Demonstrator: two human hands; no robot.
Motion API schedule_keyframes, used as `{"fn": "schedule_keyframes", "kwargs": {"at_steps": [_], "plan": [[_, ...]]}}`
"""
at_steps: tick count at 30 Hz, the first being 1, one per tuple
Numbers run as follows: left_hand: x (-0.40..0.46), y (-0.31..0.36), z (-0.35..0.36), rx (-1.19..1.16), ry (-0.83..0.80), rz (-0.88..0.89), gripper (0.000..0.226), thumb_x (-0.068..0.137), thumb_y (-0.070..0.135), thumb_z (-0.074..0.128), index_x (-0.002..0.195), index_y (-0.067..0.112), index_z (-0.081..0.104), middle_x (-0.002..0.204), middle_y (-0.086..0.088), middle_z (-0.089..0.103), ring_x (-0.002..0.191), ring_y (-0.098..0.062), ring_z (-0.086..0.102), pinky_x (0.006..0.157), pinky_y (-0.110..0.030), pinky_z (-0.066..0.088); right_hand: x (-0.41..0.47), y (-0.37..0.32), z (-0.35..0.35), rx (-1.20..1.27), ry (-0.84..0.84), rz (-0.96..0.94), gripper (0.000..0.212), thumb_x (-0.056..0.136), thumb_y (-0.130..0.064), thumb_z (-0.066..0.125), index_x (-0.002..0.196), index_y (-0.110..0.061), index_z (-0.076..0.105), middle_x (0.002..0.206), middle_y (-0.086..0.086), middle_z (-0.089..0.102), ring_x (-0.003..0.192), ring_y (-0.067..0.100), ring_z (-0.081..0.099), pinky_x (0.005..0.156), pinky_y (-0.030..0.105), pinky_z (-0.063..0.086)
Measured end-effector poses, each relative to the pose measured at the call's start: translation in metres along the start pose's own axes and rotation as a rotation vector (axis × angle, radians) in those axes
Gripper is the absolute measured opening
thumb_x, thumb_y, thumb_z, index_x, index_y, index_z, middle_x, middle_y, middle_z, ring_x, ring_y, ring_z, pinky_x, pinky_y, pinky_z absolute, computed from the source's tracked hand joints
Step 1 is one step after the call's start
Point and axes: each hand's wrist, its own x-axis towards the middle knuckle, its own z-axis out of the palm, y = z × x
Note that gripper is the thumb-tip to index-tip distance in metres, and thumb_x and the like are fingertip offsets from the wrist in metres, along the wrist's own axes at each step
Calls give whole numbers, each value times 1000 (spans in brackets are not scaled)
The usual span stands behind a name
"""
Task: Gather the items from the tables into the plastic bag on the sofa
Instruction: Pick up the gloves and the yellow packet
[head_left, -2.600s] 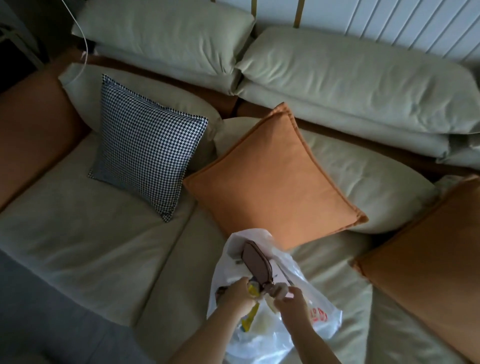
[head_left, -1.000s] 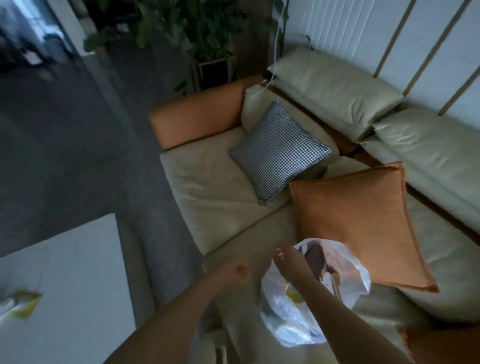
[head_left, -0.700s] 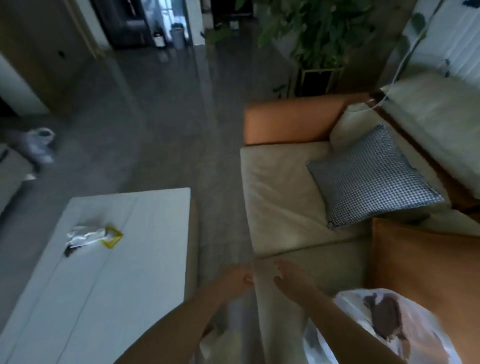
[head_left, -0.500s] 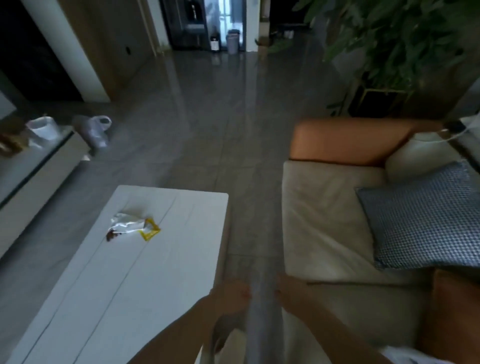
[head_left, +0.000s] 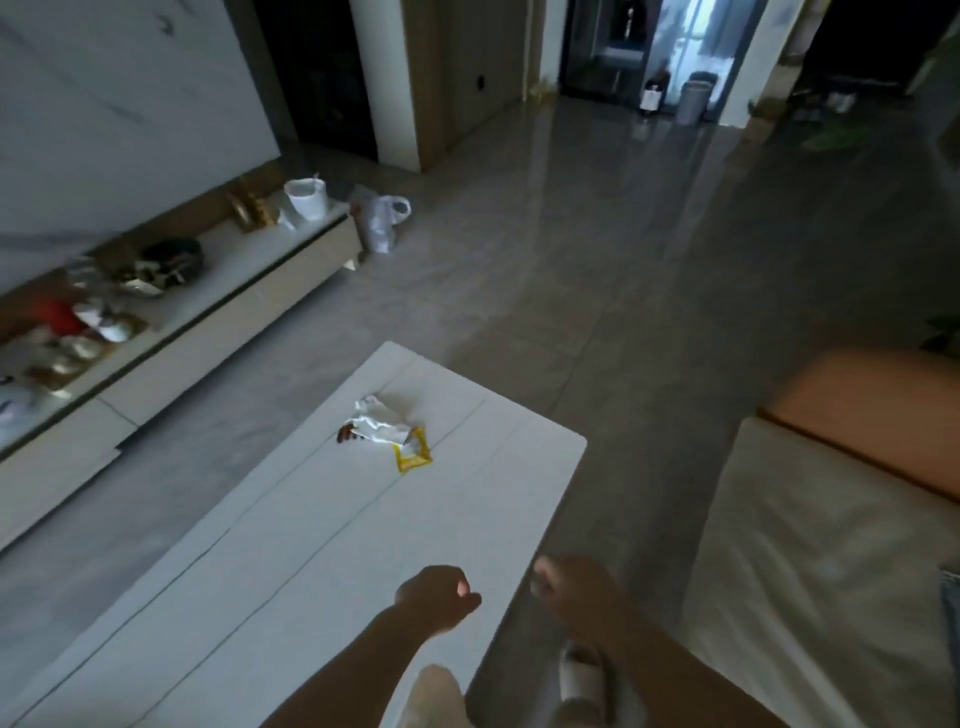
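Ahead of you a long low cabinet (head_left: 218, 317) lines the left wall, cluttered with a white bucket (head_left: 307, 198) and gold ornaments (head_left: 252, 209); a plastic bag (head_left: 382, 221) sits on the grey floor (head_left: 597, 270) beside its end

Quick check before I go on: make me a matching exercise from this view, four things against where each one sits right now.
Things:
1. crumpled wrapper
2. white plastic bag
3. white bucket
4. left hand

Places:
A. on the floor at the end of the low cabinet
B. over the near end of the white table
C. on the far half of the white table
D. on top of the low cabinet

Pairs: 1-C, 2-A, 3-D, 4-B
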Motion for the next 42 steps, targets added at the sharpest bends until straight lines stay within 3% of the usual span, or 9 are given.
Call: {"fn": "schedule_keyframes", "kwargs": {"at_steps": [5, 9, 13, 18, 25, 31, 36, 42], "plan": [[32, 10, -17, -185, 72, -181, 41, 91, 51, 45, 118, 24, 60, 132, 4, 56, 127, -16, 49, 102, -30, 40, 72, 10, -36, -83, -125, -136, 34, 94, -31, 41, 116, -10, 54, 118, 9, 62, 112, 26, 56, 93, 32, 44], [56, 30, -30, -371, 143, -317, 38, 89, 52, 49, 112, 25, 64, 126, 5, 61, 120, -15, 54, 97, -26, 42, 131, 16, -72, -129, -204, -263, 37, 95, -34, 41, 125, -15, 51, 126, 4, 59, 119, 22, 53, 99, 33, 41], [81, 44, -43, -536, 196, -407, 35, 87, 51, 52, 108, 27, 65, 120, 5, 64, 112, -16, 60, 91, -24, 45, 188, 8, -99, -215, -238, -324, 37, 95, -35, 40, 125, -16, 50, 129, 1, 57, 119, 21, 53, 95, 31, 40], [112, 33, -69, -698, 290, -471, 39, 87, 52, 54, 117, 28, 62, 121, 2, 63, 111, -16, 61, 93, -25, 48, 240, -28, -106, -225, -261, -379, 39, 95, -35, 40, 127, -14, 49, 130, 3, 57, 119, 22, 53, 95, 32, 42], [184, -37, -102, -900, 365, -531, 42, 90, 45, 55, 127, 25, 56, 126, -2, 59, 113, -16, 59, 95, -24, 47, 317, -62, -56, -282, -334, -373, 39, 95, -35, 38, 130, -19, 44, 129, 2, 55, 123, 22, 49, 98, 32, 41], [262, -105, -99, -855, 354, -550, 52, 91, 43, 52, 139, 25, 43, 136, -8, 52, 124, -21, 52, 102, -31, 43, 391, -70, 0, -365, -331, -348, 45, 93, -36, 40, 135, -19, 36, 137, 3, 43, 125, 26, 43, 99, 34, 39], [351, -142, -88, -903, 373, -541, 53, 95, 37, 50, 144, 24, 36, 139, -12, 48, 126, -25, 49, 104, -34, 41, 477, -82, 62, -403, -351, -314, 63, 92, -41, 46, 146, -27, 17, 157, 5, 10, 142, 30, 17, 108, 44, 30], [451, -164, -87, -1105, 455, -684, 62, 94, 35, 51, 146, 12, 27, 142, -17, 44, 130, -31, 44, 105, -35, 38, 554, -91, 128, -438, -254, -246, 89, 86, -48, 57, 148, -32, -4, 157, 10, -16, 144, 39, -11, 106, 63, 26]]}}
